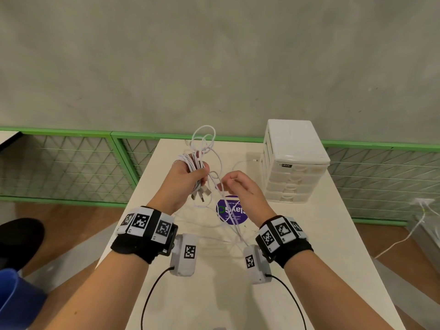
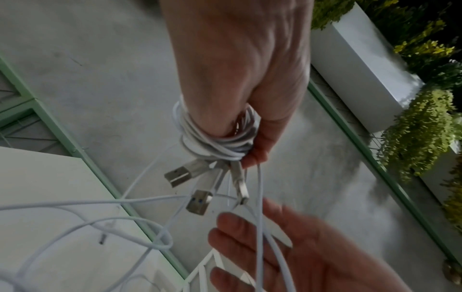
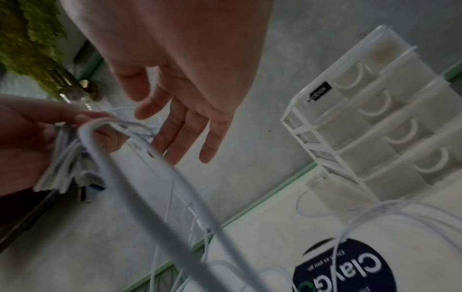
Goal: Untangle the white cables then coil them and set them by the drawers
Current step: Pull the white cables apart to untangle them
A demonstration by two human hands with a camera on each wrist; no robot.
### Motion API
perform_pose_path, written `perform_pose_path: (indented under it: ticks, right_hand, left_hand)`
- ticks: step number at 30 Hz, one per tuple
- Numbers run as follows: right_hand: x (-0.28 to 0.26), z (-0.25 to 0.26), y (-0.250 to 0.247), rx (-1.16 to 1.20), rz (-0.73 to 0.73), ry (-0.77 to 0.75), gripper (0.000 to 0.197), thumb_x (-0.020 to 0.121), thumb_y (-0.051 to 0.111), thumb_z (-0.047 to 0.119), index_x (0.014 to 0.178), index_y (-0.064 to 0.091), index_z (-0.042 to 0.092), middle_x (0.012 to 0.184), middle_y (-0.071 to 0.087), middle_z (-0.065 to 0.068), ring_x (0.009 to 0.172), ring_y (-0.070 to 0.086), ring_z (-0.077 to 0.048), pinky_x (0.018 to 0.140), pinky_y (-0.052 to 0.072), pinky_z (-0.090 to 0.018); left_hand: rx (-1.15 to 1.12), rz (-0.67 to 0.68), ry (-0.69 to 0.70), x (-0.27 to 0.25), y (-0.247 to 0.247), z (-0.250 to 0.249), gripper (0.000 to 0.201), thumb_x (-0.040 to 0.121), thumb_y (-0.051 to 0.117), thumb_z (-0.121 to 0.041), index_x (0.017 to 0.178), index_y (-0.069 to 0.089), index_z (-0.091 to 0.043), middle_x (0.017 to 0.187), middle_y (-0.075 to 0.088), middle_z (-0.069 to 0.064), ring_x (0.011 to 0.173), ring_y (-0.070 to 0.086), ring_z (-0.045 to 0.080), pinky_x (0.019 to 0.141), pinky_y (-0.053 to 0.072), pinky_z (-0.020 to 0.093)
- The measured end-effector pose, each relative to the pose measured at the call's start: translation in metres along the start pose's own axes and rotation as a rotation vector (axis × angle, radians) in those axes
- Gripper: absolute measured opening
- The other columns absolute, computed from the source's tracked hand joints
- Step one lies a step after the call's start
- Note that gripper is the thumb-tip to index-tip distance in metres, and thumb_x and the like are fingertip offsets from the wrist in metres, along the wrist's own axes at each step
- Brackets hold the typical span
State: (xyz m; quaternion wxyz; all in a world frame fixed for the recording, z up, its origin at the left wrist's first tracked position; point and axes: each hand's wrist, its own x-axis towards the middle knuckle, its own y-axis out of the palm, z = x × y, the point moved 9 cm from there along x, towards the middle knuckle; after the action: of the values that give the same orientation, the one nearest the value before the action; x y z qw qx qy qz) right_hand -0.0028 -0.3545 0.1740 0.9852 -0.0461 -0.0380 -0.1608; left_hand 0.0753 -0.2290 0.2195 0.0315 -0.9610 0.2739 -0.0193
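Observation:
Above the white table (image 1: 309, 246), my left hand (image 1: 183, 175) grips a bundle of white cables (image 1: 194, 163) wound around it. Loops stand up over the fist, and USB plugs (image 1: 202, 194) hang below it. In the left wrist view the coil (image 2: 217, 146) wraps the fingers above the hanging plugs (image 2: 200, 201). My right hand (image 1: 238, 186) is just right of the bundle. Its fingers (image 3: 180, 128) are relaxed, and loose strands (image 2: 260, 227) run across them. More strands trail down onto the table. The white drawers (image 1: 295, 163) stand at the far right of the table.
A purple round sticker (image 1: 232, 210) lies on the table under the strands. One cable end (image 1: 247, 161) lies beside the drawers. A green mesh fence (image 1: 59, 163) runs behind the table. There is a dark shoe (image 1: 19, 239) to the left and a white cord (image 1: 404, 236) on the floor to the right.

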Motion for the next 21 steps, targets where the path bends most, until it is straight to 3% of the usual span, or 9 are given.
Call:
perform_pose_path:
  ticks: [2,5,7,9,13,16,19,21]
  right_hand:
    - [0.000,0.008,0.009,-0.087,0.057,-0.046,0.015,0.092,0.057,0.026,0.106,0.063,0.023,0.095,0.068,0.007,0.094,0.063,-0.005,0.091,0.047,-0.026]
    - [0.003,0.010,0.004,-0.252,0.000,-0.111,0.017,0.085,0.067,0.029,0.101,0.066,0.035,0.099,0.059,0.012,0.096,0.053,0.001,0.088,0.039,-0.020]
    - [0.003,0.015,-0.006,-0.372,-0.098,-0.201,0.015,0.081,0.071,0.029,0.096,0.072,0.033,0.101,0.050,0.012,0.100,0.044,-0.001,0.092,0.033,-0.020]
    - [0.002,0.026,-0.011,-0.557,-0.196,-0.316,0.008,0.079,0.072,0.031,0.087,0.075,0.029,0.110,0.049,0.008,0.109,0.037,-0.005,0.097,0.028,-0.026]
    - [0.003,0.036,0.001,-0.667,-0.126,-0.386,0.022,0.078,0.058,0.037,0.068,0.069,0.021,0.114,0.050,0.005,0.114,0.031,-0.006,0.100,0.018,-0.028]
    - [0.000,0.023,0.008,-0.590,0.013,-0.296,0.019,0.080,0.065,0.025,0.062,0.062,0.020,0.107,0.049,0.010,0.109,0.033,-0.006,0.099,0.022,-0.022]
    - [-0.010,-0.017,0.007,-0.538,0.126,-0.118,0.024,0.083,0.067,0.014,0.063,0.061,0.002,0.099,0.049,0.006,0.104,0.039,-0.014,0.088,0.025,-0.006]
    - [-0.018,-0.048,0.002,-0.593,0.183,-0.004,0.025,0.084,0.066,0.017,0.064,0.062,0.002,0.092,0.049,0.006,0.101,0.043,-0.017,0.089,0.032,-0.017]
  left_hand:
    - [0.011,-0.011,0.013,0.000,0.005,-0.001,0.012,0.091,0.054,0.003,0.080,0.056,-0.002,0.062,0.054,0.009,0.053,0.049,0.017,0.053,0.043,0.025]
    - [0.048,-0.031,0.028,0.001,0.005,0.001,0.006,0.090,0.057,-0.001,0.085,0.058,-0.001,0.062,0.057,0.008,0.055,0.053,0.019,0.058,0.044,0.031]
    - [0.053,-0.044,0.028,0.003,0.001,0.002,0.006,0.090,0.058,-0.002,0.084,0.059,-0.003,0.063,0.058,0.008,0.059,0.054,0.021,0.062,0.044,0.035]
    - [0.062,-0.071,0.032,0.005,-0.003,0.001,0.008,0.090,0.058,0.000,0.083,0.058,-0.005,0.063,0.058,0.008,0.060,0.054,0.021,0.061,0.046,0.034]
    - [0.113,-0.176,0.039,0.003,-0.005,-0.003,0.017,0.090,0.056,0.000,0.079,0.058,-0.012,0.067,0.058,0.007,0.058,0.057,0.017,0.059,0.049,0.032]
    - [0.187,-0.350,0.007,0.013,-0.035,-0.005,0.017,0.092,0.057,-0.005,0.077,0.058,-0.012,0.069,0.062,0.005,0.044,0.058,0.007,0.050,0.047,0.029]
    - [0.198,-0.537,-0.002,0.027,-0.080,-0.018,0.010,0.091,0.056,-0.008,0.085,0.061,-0.003,0.070,0.062,0.005,0.041,0.058,0.006,0.034,0.041,0.021]
    - [0.214,-0.623,0.030,0.032,-0.104,-0.034,0.015,0.090,0.053,-0.005,0.075,0.058,-0.005,0.065,0.057,0.003,0.035,0.054,0.002,0.031,0.037,0.016]
